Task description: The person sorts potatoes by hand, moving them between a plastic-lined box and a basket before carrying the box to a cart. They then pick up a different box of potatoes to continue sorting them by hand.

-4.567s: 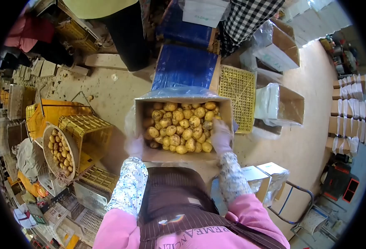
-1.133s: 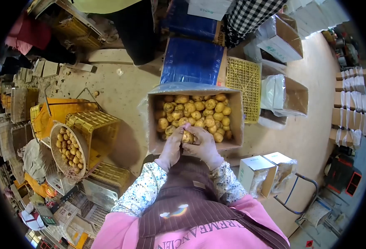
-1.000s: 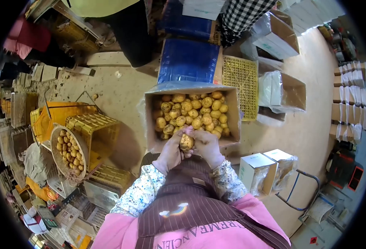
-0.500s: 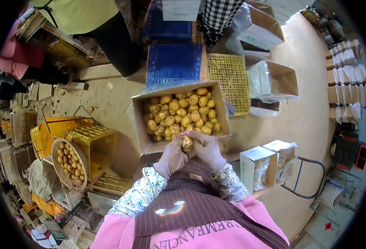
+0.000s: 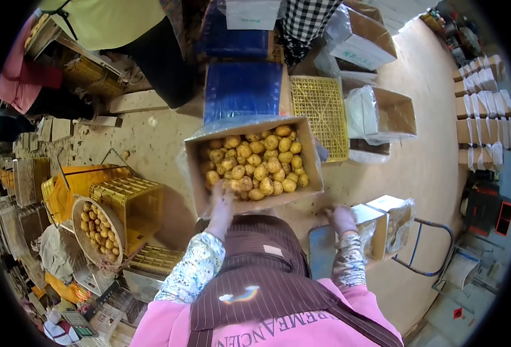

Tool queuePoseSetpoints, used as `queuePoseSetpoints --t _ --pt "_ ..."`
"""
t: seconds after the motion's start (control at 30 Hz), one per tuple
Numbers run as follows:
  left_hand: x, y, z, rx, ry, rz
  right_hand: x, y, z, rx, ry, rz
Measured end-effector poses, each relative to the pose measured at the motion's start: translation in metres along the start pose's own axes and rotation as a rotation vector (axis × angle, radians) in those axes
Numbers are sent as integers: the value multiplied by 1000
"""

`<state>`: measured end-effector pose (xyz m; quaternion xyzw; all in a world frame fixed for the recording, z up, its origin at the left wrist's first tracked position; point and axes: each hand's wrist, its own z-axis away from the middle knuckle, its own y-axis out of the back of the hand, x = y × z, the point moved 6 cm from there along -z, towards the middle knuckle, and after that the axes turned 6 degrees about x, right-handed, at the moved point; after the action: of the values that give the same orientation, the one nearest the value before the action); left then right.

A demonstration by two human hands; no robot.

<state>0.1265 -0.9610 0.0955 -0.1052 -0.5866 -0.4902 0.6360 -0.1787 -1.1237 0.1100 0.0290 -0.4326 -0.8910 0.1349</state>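
Observation:
A lined cardboard box (image 5: 255,203) full of yellow potatoes (image 5: 260,172) stands in front of me. My left hand (image 5: 221,209), gloved and smeared by motion, is at the near left part of this box, its fingers over the potatoes by the rim. Whether it holds a potato I cannot tell. Off to the right of the box, my right hand (image 5: 342,220) is stretched out, fingers apart and nothing in them. It is right beside a white carton (image 5: 364,215) on a blue hand cart (image 5: 321,246).
At left, a round basket of potatoes (image 5: 118,254) leans by a yellow crate (image 5: 142,202). Beyond the box are a blue-covered stack (image 5: 242,89), a yellow crate lid (image 5: 319,115) and an open carton (image 5: 395,113). Two people stand farther back, one in dark trousers (image 5: 166,63).
My hands were together over the box's near edge with a potato between them. They have parted: the left moved left to the box's near corner, the right swung out to the cart.

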Motion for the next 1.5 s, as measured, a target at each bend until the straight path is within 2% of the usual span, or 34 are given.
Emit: queuePoseSetpoints --t 0.03,0.07,0.1,0.13,0.2,0.27,0.3,0.33,0.4,0.43,0.47,0.53,0.57,0.6,0.67,0.73,0.77,0.83,0.9,0.93,1.0,1.03,1.07,1.13,1.17,1.2,1.23,1.27,1.33,1.37,1.47,1.5 --pt "-6 16 -2 177 219 35 6 -3 -13 6 8 4" --pt "-5 20 -7 184 222 37 15 8 -24 283 -65 -179" --pt "-3 36 -6 348 172 -239 27 10 -26 548 -144 -361" --pt "1 49 -3 500 116 -520 16 -3 -36 533 -150 -354" --pt "-12 43 -15 563 102 -458 -30 -4 -62 754 -246 24" --pt "-48 30 -25 578 411 -521 -63 -21 -83 808 -255 65" --pt "-56 28 -30 683 316 -693 -72 -24 -91 852 -265 110" --pt "-59 35 -35 691 338 -695 -74 -21 -97 847 -243 116" --pt "-77 46 -39 620 548 -396 -55 -27 -105 550 -321 -228" --pt "-72 47 -39 696 478 -436 -47 -27 -109 515 -359 -262" --pt "-71 48 -41 701 487 -429 -46 -22 -114 518 -350 -254" --pt "-71 50 -41 628 551 -451 -47 -20 -120 414 -280 -483" --pt "-72 52 -40 634 564 -448 -59 -7 -118 547 -124 -370" --pt "-77 54 -44 577 604 -447 -63 1 -122 546 -102 -364" --pt "-87 63 -47 528 651 -449 -84 20 -111 254 -169 -653" --pt "-89 63 -50 537 576 -471 -83 7 -114 295 -124 -708" --pt "-94 67 -52 608 503 -512 -79 3 -115 340 -87 -769" --pt "-112 84 -59 589 545 -499 -71 3 -102 381 -50 -827" --pt "-151 112 -59 572 551 -453 -107 29 -42 559 270 -439" --pt "-174 119 -60 578 514 -409 -117 30 -16 494 297 -652" --pt "-167 121 -61 588 453 -422 -147 48 14 561 383 -705" --pt "-158 119 -56 574 468 -287 -122 12 -12 757 484 -348" --pt "-152 117 -55 562 482 -146 -103 1 -37 591 104 -660" --pt "-156 108 -57 469 484 -133 -63 -55 -102 218 -276 -731" --pt "-158 107 -56 491 375 -218 -65 -51 -101 221 -287 -727" --pt "-159 104 -55 511 265 -305 -69 -45 -97 321 -278 -657" --pt "-155 99 -54 561 218 -404 -73 -38 -92 421 -268 -585" --pt "-155 96 -53 546 215 -404 -70 -42 -91 420 -284 -583" --pt "-162 93 -48 572 408 -371 -61 -52 -91 378 -341 -542" --pt "-131 98 -51 487 503 -320 -65 -50 -87 383 -351 -537" --pt "-115 97 -40 480 527 -307 -81 -37 -76 498 -376 -542" --pt "-127 93 -30 583 475 -262 -84 -34 -76 532 -368 -508"
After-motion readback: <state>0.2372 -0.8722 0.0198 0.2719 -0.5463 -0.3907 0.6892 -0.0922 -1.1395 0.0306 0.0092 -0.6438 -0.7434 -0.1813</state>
